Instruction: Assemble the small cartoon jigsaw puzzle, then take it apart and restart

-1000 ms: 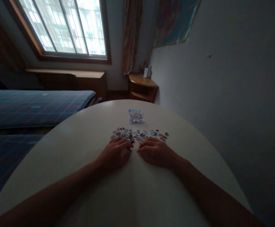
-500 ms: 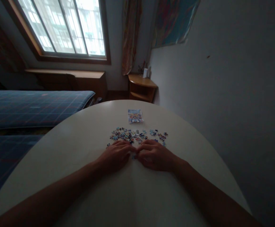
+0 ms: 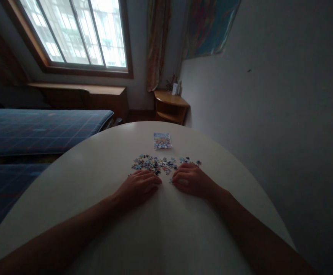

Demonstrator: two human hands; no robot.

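Observation:
A loose heap of small jigsaw puzzle pieces [image 3: 147,162] lies on the pale table, just beyond my hands. My left hand [image 3: 142,185] rests at the heap's near edge, its fingers pressed together and bent down; anything under them is hidden. To its right, my right hand [image 3: 193,180] is curled with fingertips closed on a light bluish puzzle piece [image 3: 171,181], which peeks out at the tips. Its knuckles cover part of the pieces on the right side. A narrow gap separates the two hands.
A small colourful printed picture sheet [image 3: 162,141] lies beyond the pieces. The round white table [image 3: 120,141] spreads under both arms. A bed with a plaid blue mattress [image 3: 46,130] stands on the left, a wooden corner shelf [image 3: 172,99] behind, and a bare wall [image 3: 263,114] on the right.
My hands, which met at the fingertips, have come apart. The right one has shifted right and slightly away from me with the light puzzle piece; the left has barely moved.

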